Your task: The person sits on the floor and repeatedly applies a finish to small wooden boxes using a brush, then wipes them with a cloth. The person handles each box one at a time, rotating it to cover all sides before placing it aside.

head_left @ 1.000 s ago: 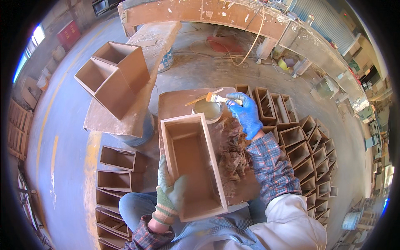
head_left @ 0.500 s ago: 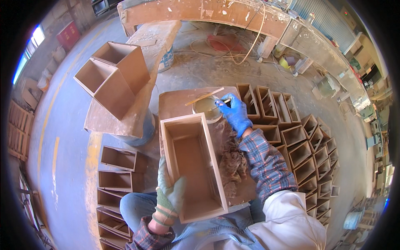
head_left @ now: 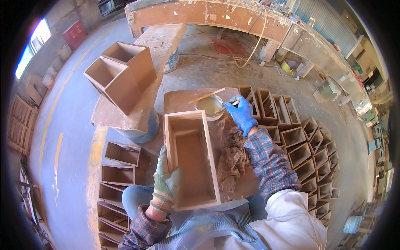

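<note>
Lowered since the earlier frame, brush (head_left: 236, 103) reaches the pail (head_left: 214, 118); left hand (head_left: 165, 179) clasps the wall of open wooden box (head_left: 191, 162); stick (head_left: 207, 95) crosses pail of pale liquid; crumpled cloth (head_left: 233, 162) lies beside box; right hand (head_left: 241, 113) pinches, as it seems, brush handle

We log the table (head_left: 177, 98) at centre. Over its left half, running toward the near edge: the box (head_left: 191, 160), with our left hand (head_left: 167, 179) at its left wall. Near the far edge, behind the box: the can (head_left: 214, 116), the stick (head_left: 207, 96) across it. By the far right corner, just right of the can: our right hand (head_left: 241, 113). Between box and right edge: the rag (head_left: 233, 160). Off the right edge we find stacked boxes (head_left: 301, 156); off the left, a bench (head_left: 102, 114) bearing two boxes (head_left: 129, 91).
</note>
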Action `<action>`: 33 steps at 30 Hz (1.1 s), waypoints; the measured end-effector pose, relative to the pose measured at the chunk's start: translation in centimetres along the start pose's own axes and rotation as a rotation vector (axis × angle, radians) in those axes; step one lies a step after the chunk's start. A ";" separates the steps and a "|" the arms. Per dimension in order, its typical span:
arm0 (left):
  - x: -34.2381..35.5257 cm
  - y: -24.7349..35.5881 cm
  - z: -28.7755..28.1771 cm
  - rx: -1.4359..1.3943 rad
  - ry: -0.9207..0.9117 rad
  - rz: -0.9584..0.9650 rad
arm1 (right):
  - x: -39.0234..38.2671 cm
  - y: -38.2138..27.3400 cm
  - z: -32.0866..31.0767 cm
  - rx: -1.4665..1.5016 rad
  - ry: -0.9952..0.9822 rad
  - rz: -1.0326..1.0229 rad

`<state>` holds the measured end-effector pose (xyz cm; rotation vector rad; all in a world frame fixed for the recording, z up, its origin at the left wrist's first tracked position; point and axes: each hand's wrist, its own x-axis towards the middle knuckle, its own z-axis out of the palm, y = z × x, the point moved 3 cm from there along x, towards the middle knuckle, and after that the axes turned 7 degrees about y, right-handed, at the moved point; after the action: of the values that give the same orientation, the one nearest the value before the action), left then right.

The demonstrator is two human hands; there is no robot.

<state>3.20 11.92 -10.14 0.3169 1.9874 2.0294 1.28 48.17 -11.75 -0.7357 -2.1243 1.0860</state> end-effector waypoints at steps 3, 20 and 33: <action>0.1 -0.3 -0.3 0.081 0.016 0.024 | -0.5 0.4 -0.7 -0.019 -0.007 -0.014; -0.1 0.9 0.2 0.182 0.043 -0.081 | -17.3 -11.4 -14.5 0.621 -0.383 0.297; -0.2 0.5 0.1 0.143 0.052 0.000 | -12.0 -11.4 -9.7 0.452 -0.296 0.325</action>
<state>3.41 11.89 -9.68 0.2966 2.1692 1.9184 14.02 38.60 -1.03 -0.7461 -1.9132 1.8734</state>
